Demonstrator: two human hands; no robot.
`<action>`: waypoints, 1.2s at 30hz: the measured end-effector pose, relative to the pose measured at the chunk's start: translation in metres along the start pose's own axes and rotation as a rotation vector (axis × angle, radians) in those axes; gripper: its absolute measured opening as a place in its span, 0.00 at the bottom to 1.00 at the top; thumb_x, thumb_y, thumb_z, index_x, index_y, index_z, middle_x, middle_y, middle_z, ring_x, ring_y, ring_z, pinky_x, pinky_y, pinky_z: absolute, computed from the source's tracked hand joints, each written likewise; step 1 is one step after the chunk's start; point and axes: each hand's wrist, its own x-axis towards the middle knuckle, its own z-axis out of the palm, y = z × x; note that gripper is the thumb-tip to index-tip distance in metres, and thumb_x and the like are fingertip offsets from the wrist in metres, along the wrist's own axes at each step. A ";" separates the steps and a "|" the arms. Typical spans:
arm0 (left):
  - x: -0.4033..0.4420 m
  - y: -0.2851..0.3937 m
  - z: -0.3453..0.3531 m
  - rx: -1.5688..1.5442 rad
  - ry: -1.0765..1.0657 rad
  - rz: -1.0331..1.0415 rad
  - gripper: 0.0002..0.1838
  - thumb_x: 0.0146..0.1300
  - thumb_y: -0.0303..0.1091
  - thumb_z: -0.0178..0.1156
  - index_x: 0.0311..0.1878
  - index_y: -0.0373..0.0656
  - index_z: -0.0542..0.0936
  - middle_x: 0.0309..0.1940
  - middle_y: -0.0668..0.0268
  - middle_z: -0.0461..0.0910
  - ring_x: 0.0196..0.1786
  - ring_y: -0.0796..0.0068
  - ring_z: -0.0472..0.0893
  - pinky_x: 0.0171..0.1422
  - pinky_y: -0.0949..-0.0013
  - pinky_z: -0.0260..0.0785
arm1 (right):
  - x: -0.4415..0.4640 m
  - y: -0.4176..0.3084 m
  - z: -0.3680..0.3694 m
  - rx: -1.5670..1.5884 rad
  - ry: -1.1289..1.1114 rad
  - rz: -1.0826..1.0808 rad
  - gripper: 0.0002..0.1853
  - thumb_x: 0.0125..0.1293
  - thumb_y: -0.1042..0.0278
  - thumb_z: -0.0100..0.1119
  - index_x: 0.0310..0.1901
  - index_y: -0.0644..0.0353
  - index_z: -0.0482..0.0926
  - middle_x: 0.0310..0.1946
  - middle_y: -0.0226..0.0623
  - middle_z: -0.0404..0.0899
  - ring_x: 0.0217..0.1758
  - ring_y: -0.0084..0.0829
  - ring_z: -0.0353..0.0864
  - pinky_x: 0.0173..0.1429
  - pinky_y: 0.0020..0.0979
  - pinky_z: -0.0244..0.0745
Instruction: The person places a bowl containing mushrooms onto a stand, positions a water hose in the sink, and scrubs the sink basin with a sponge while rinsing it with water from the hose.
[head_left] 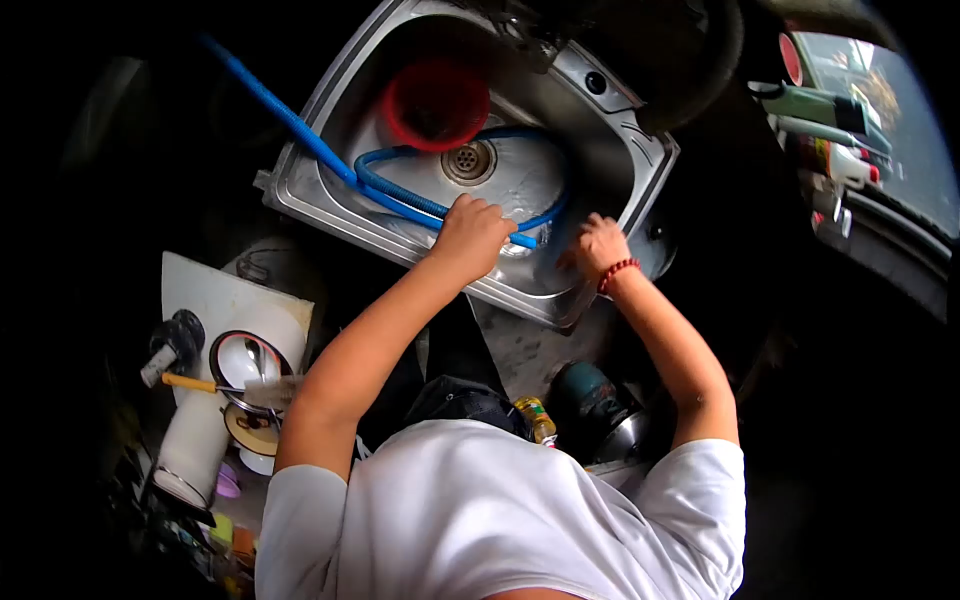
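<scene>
My left hand [475, 236] is closed around a blue hose [403, 207] near its end, over the front part of a steel sink [335, 205]. The hose end points right, past my knuckles. From there the hose loops round the drain [469, 162] and runs out over the sink's left rim. My right hand [600, 246], with a red bead bracelet [618, 273] at the wrist, is over the right side of the basin. Its fingers are bent and slightly apart, with nothing visible in them. The wet basin bottom shines below the hose end.
A red bowl [436, 104] sits at the back left of the basin. Left of me are a white board [188, 285], a yellow-handled tool [190, 382] and pots. A yellow bottle [536, 420] and a dark green machine [586, 392] stand low at the right.
</scene>
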 end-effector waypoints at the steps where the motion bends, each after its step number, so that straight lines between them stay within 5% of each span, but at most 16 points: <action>1: 0.002 0.000 0.003 0.003 0.001 -0.023 0.09 0.54 0.32 0.62 0.39 0.49 0.84 0.29 0.65 0.77 0.40 0.65 0.75 0.47 0.63 0.61 | 0.019 0.020 -0.002 -0.105 -0.101 -0.008 0.10 0.59 0.62 0.52 0.31 0.50 0.85 0.38 0.30 0.81 0.51 0.32 0.71 0.52 0.31 0.66; 3: 0.004 0.002 0.008 0.029 0.017 -0.068 0.08 0.54 0.33 0.62 0.38 0.50 0.84 0.29 0.65 0.77 0.39 0.65 0.76 0.46 0.62 0.62 | 0.043 0.050 -0.023 -0.289 -0.009 0.223 0.11 0.61 0.62 0.51 0.33 0.49 0.85 0.40 0.30 0.81 0.55 0.32 0.70 0.53 0.33 0.65; 5: 0.011 0.004 0.013 0.036 -0.002 -0.094 0.08 0.54 0.33 0.62 0.38 0.50 0.83 0.29 0.65 0.77 0.39 0.64 0.76 0.47 0.62 0.63 | 0.061 0.071 -0.040 -0.333 0.028 0.165 0.12 0.63 0.62 0.49 0.35 0.48 0.85 0.40 0.31 0.81 0.56 0.34 0.68 0.54 0.33 0.64; 7: 0.022 0.008 0.020 0.135 -0.007 -0.216 0.08 0.53 0.33 0.61 0.38 0.48 0.82 0.30 0.64 0.77 0.40 0.62 0.77 0.47 0.60 0.65 | 0.059 0.045 -0.038 -0.430 -0.200 0.100 0.13 0.66 0.64 0.46 0.43 0.48 0.83 0.43 0.32 0.81 0.58 0.35 0.68 0.51 0.33 0.66; 11: 0.032 0.004 0.037 0.107 0.062 -0.302 0.07 0.53 0.33 0.61 0.37 0.47 0.81 0.31 0.62 0.77 0.41 0.60 0.78 0.47 0.58 0.67 | 0.043 -0.028 -0.016 0.273 -0.616 -0.068 0.15 0.61 0.71 0.46 0.42 0.60 0.83 0.46 0.45 0.81 0.48 0.44 0.81 0.52 0.40 0.76; 13: 0.034 0.001 0.043 0.086 0.111 -0.340 0.09 0.52 0.33 0.62 0.37 0.45 0.81 0.32 0.61 0.78 0.41 0.59 0.79 0.45 0.58 0.69 | 0.039 -0.056 0.056 0.378 -0.247 -0.293 0.12 0.60 0.66 0.50 0.35 0.61 0.83 0.38 0.48 0.81 0.46 0.43 0.81 0.51 0.36 0.76; 16: 0.039 0.002 0.039 0.045 0.075 -0.385 0.10 0.53 0.33 0.62 0.39 0.45 0.81 0.32 0.59 0.78 0.40 0.57 0.79 0.44 0.57 0.71 | 0.051 -0.037 0.012 0.298 -0.501 -0.046 0.13 0.62 0.68 0.48 0.42 0.60 0.82 0.47 0.44 0.80 0.51 0.41 0.80 0.51 0.38 0.78; 18: 0.043 -0.001 0.039 0.006 0.069 -0.403 0.10 0.55 0.33 0.61 0.41 0.45 0.81 0.33 0.59 0.78 0.39 0.56 0.79 0.43 0.56 0.71 | 0.077 -0.007 0.029 -0.042 -0.425 0.033 0.14 0.67 0.64 0.45 0.47 0.54 0.81 0.52 0.39 0.77 0.56 0.37 0.76 0.51 0.35 0.77; 19: 0.044 0.001 0.036 0.007 0.070 -0.408 0.10 0.55 0.33 0.61 0.41 0.45 0.81 0.33 0.59 0.78 0.39 0.56 0.79 0.43 0.56 0.71 | 0.097 0.013 0.041 -0.035 -0.342 0.239 0.15 0.68 0.64 0.44 0.49 0.52 0.80 0.52 0.37 0.77 0.57 0.36 0.75 0.52 0.34 0.75; 22: 0.042 0.002 0.030 -0.018 0.107 -0.418 0.09 0.55 0.33 0.61 0.40 0.45 0.81 0.33 0.60 0.77 0.40 0.56 0.79 0.43 0.56 0.71 | 0.117 0.060 -0.035 -0.266 -0.241 0.046 0.15 0.67 0.65 0.45 0.41 0.56 0.83 0.42 0.42 0.82 0.46 0.36 0.83 0.45 0.34 0.79; 25: 0.037 -0.010 0.037 0.039 0.104 -0.398 0.08 0.55 0.33 0.61 0.39 0.45 0.80 0.33 0.60 0.77 0.41 0.56 0.78 0.43 0.56 0.71 | 0.116 0.039 0.009 -0.266 -0.360 0.084 0.16 0.67 0.63 0.44 0.43 0.56 0.83 0.44 0.42 0.82 0.47 0.36 0.82 0.46 0.36 0.79; 28: 0.035 -0.017 0.029 0.056 0.109 -0.412 0.08 0.55 0.32 0.60 0.39 0.45 0.80 0.34 0.60 0.77 0.41 0.56 0.78 0.43 0.56 0.71 | 0.113 -0.023 0.089 0.077 -0.565 0.099 0.17 0.67 0.60 0.44 0.44 0.57 0.82 0.47 0.42 0.81 0.49 0.37 0.82 0.46 0.37 0.78; 30: 0.033 -0.017 0.020 0.048 0.154 -0.402 0.09 0.55 0.32 0.60 0.41 0.45 0.80 0.34 0.60 0.78 0.40 0.56 0.78 0.43 0.55 0.71 | 0.109 -0.063 0.191 0.328 -0.483 -0.010 0.18 0.67 0.59 0.44 0.46 0.57 0.82 0.48 0.42 0.81 0.50 0.38 0.82 0.47 0.38 0.78; 31: 0.035 -0.020 0.012 0.057 0.171 -0.399 0.09 0.55 0.32 0.60 0.41 0.45 0.80 0.34 0.60 0.78 0.40 0.56 0.78 0.43 0.55 0.71 | 0.100 -0.084 0.174 0.401 -0.351 0.008 0.17 0.68 0.60 0.44 0.47 0.57 0.81 0.48 0.41 0.81 0.50 0.36 0.82 0.46 0.38 0.78; 34: 0.033 -0.019 -0.008 -0.002 0.152 -0.484 0.12 0.57 0.34 0.59 0.45 0.46 0.79 0.37 0.58 0.78 0.41 0.53 0.79 0.43 0.52 0.71 | 0.098 -0.044 0.036 -0.020 -0.734 -0.073 0.20 0.68 0.58 0.44 0.53 0.59 0.78 0.53 0.42 0.78 0.57 0.35 0.77 0.53 0.38 0.74; 36: 0.032 -0.022 -0.018 -0.029 0.161 -0.553 0.12 0.57 0.35 0.59 0.45 0.46 0.78 0.38 0.58 0.79 0.42 0.52 0.79 0.44 0.52 0.71 | 0.110 0.000 0.046 -0.134 -0.333 0.197 0.20 0.68 0.56 0.45 0.54 0.58 0.76 0.52 0.41 0.75 0.53 0.38 0.76 0.48 0.37 0.74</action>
